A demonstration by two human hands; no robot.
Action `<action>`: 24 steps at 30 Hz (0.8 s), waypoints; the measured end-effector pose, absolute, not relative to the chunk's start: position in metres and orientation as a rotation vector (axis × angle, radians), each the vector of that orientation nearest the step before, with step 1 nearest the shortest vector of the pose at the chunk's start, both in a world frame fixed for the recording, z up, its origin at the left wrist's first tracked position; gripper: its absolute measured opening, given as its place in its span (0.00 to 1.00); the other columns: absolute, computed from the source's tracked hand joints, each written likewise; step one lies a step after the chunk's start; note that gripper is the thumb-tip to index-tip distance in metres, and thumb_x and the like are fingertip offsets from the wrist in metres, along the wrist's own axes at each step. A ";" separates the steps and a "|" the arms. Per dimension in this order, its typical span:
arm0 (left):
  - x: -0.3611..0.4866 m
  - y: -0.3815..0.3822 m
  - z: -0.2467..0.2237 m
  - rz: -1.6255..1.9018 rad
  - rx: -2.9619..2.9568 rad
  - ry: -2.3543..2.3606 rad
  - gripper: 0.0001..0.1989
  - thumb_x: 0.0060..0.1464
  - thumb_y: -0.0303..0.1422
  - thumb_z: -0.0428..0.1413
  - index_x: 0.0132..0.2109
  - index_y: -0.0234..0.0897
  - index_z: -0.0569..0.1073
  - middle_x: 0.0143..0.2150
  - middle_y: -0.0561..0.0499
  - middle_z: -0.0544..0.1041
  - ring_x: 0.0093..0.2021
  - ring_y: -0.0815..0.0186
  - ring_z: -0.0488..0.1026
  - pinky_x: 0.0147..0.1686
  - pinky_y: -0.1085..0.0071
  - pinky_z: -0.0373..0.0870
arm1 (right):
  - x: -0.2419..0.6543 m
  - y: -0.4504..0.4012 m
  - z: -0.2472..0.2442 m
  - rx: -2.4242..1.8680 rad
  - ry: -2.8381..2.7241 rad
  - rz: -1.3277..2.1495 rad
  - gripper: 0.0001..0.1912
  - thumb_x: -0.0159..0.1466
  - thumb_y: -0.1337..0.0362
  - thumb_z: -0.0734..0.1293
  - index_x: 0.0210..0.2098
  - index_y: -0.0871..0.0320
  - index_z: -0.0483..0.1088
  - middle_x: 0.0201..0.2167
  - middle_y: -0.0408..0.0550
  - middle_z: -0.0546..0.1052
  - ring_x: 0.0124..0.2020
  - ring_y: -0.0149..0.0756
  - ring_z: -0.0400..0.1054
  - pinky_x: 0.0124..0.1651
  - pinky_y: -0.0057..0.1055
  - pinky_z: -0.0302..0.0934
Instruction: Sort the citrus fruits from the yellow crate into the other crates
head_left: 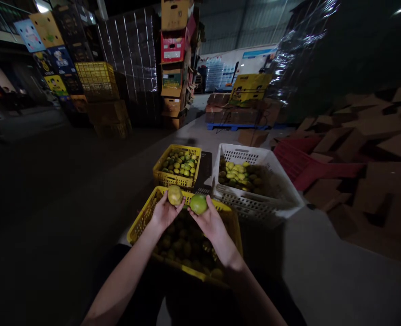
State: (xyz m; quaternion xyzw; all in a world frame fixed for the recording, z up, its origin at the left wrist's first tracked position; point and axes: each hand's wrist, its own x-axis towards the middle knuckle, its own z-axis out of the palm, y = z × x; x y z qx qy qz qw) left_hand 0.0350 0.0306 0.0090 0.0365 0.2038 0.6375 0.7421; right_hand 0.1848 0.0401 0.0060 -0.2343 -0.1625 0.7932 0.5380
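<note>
My left hand point(165, 213) holds a dull yellow citrus fruit point(175, 195), fingers curled around it from below. In my right hand point(211, 222) is a round green citrus fruit point(198, 204), gripped between thumb and fingers. Both hands are above the near yellow crate point(136, 225), whose many fruits lie in shadow. Just beyond stands a second yellow crate point(159, 177) with green and yellow fruits. To its right, a larger white crate point(282, 192) holds yellow and darker fruits gathered toward its left and middle.
A red plastic crate point(290, 158) and a heap of flattened cardboard point(380, 190) lie to the right. Farther off are a tall stack of boxes point(172, 83), a blue pallet point(234, 127) with boxes, and a stacked yellow crate point(96, 81) on the left.
</note>
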 end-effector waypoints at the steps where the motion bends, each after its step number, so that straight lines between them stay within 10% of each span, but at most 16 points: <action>1: 0.035 0.030 0.009 1.384 0.089 0.424 0.16 0.62 0.35 0.48 0.52 0.31 0.71 0.43 0.42 0.78 0.43 0.60 0.77 0.46 0.63 0.75 | 0.185 0.040 0.007 -0.546 -0.393 1.899 0.14 0.53 0.55 0.74 0.34 0.55 0.74 0.33 0.44 0.81 0.33 0.35 0.75 0.35 0.31 0.72; 11: 0.037 0.023 0.012 1.281 0.070 0.418 0.18 0.61 0.41 0.48 0.39 0.30 0.74 0.31 0.45 0.77 0.25 0.70 0.73 0.24 0.77 0.73 | 0.191 0.035 0.013 -0.642 -0.278 1.849 0.15 0.50 0.52 0.75 0.29 0.56 0.72 0.24 0.42 0.78 0.25 0.34 0.71 0.29 0.32 0.70; 17: 0.045 0.030 0.009 1.318 0.001 0.565 0.15 0.64 0.31 0.44 0.43 0.32 0.74 0.32 0.45 0.78 0.29 0.68 0.75 0.31 0.74 0.75 | 0.191 0.038 0.008 -0.747 -0.272 1.838 0.14 0.53 0.51 0.72 0.30 0.52 0.68 0.19 0.41 0.75 0.21 0.36 0.70 0.25 0.33 0.67; 24: 0.047 0.031 0.011 1.298 0.024 0.598 0.16 0.60 0.42 0.51 0.39 0.31 0.73 0.29 0.46 0.76 0.29 0.67 0.75 0.28 0.75 0.75 | 0.193 0.039 0.004 -0.732 -0.276 1.780 0.11 0.52 0.56 0.71 0.32 0.50 0.68 0.23 0.38 0.76 0.23 0.35 0.70 0.28 0.34 0.68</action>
